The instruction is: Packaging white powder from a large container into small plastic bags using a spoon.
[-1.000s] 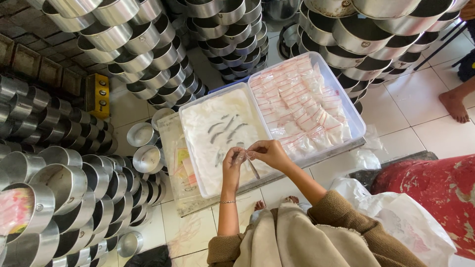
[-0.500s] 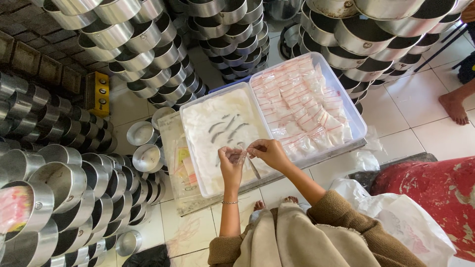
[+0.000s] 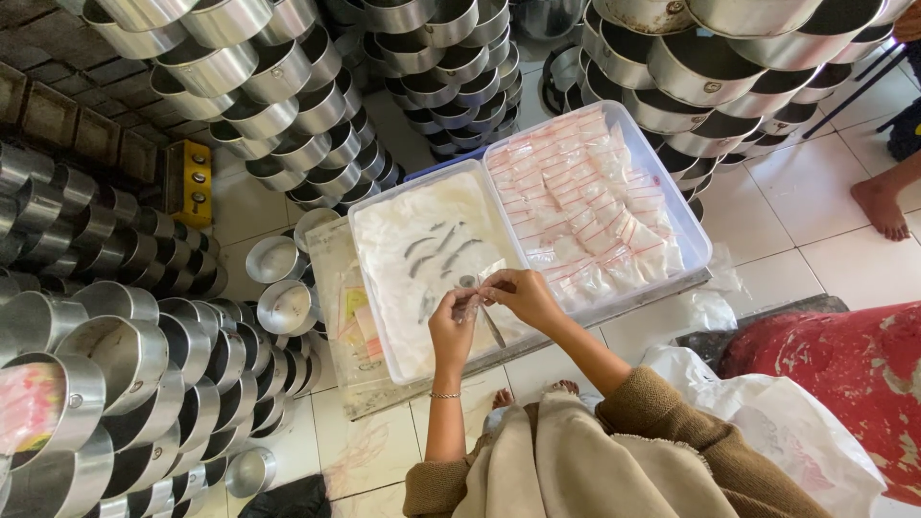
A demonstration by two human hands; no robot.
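Stacks of round metal tins [image 3: 240,67] wall us in on every side of the white tray [image 3: 379,288], which we'll use as our anchor for everything else. Butted against that tray's right edge sits a second tray [image 3: 691,221], packed with small clear sealed bags with red strips [image 3: 585,206]. Just off the white tray's left edge stand a few loose tins [image 3: 271,259], and a yellow block [image 3: 196,182] lies further left of those. A white plastic sack [image 3: 767,422] slumps well to the right of the tray's near corner.

Over the tray's near half, our left hand [image 3: 451,331] and right hand [image 3: 523,293] meet, fingertips of both pinched on one small clear bag [image 3: 470,293] held just above the white powder (a few dark little pieces lie on the powder further in).

Our take on doing this bit well: keep the bag low over the tray so any spill lands back in the powder, hold the mouth flat between both pinches, and run the fingers along the strip evenly instead of pressing one spot. Whether the bag is already shut we can't tell, it's too small to see.
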